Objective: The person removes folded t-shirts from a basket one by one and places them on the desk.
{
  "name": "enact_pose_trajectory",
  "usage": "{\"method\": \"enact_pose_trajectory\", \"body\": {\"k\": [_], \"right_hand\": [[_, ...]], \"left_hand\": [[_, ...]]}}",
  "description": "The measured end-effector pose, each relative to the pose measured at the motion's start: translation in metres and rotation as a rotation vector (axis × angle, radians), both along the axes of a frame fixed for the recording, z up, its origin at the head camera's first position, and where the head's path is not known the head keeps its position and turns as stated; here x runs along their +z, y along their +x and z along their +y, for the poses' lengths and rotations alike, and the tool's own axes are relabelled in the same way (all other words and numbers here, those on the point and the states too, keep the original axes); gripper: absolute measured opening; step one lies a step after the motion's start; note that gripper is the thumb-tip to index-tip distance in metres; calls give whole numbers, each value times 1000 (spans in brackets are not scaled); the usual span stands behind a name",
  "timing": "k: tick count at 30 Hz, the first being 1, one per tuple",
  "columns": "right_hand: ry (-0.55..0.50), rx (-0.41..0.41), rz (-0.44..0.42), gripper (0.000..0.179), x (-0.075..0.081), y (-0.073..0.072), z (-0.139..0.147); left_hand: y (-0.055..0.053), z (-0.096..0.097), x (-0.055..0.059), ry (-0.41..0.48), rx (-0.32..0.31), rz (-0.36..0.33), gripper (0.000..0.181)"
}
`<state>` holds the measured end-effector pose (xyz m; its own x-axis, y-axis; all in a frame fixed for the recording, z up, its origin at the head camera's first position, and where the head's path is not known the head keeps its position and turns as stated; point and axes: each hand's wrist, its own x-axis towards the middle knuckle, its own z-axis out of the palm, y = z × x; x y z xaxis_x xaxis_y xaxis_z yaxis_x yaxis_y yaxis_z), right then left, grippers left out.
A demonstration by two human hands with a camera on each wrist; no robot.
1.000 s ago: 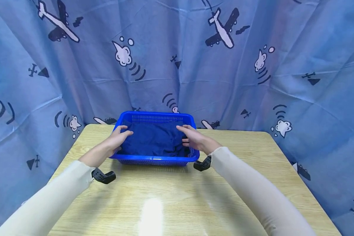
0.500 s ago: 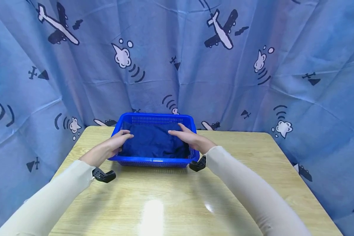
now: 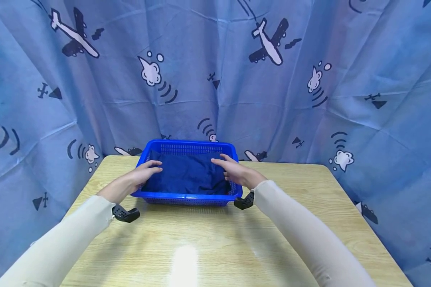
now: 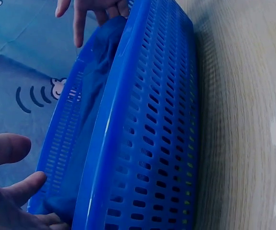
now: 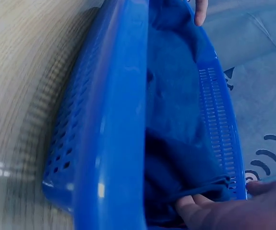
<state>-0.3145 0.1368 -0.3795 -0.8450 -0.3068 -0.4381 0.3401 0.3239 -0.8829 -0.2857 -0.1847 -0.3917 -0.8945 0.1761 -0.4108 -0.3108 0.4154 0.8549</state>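
Dark blue cloth in blue perforated basket, at 11 o'clock on the wooden table.
Head view: left hand at the basket's 9 o'clock, right hand at its 3 o'clock, each with thumb and forefinger parted, at either end of the cloth, which lies spread below the rim; left wrist view: left hand at 8 o'clock, two digits well apart, lower fingers against the cloth's near end, any pinch impossible to tell; right wrist view: right hand at 5 o'clock, fingertips touching layered folds, grip again uncertain; handling, by judgement: cloth soft, limp, light, not fragile, prone to sag mid-span, best taken at 9 and 3 o'clock with fingers under and thumbs over; basket probably light, stiffer, smooth-rimmed.
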Motion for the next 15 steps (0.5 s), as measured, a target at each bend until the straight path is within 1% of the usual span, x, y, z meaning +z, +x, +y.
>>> {"method": "enact_pose_trajectory", "body": {"k": [3,6,8,10,12,15], "right_hand": [[-47,-40,-25,85,-4,-1,-1],[-88,-44,-41,87,-6,-3,-2],[-82,-33,-43,87,-6,-3,-2],[-51,-18,-38,86,-6,-3,-2],[-20,-7,-31,85,-6,-4,-2],[-8,12,-11,84,-8,-7,-3]], "left_hand": [[0,-2,-2,17,5,-3,57],[0,-4,-4,30,10,-6,57],[0,-5,-5,46,15,-2,58],[-1,-6,-6,54,15,-2,58],[-2,-7,-7,58,11,-2,59],[-5,-9,-6,56,1,1,61]]}}
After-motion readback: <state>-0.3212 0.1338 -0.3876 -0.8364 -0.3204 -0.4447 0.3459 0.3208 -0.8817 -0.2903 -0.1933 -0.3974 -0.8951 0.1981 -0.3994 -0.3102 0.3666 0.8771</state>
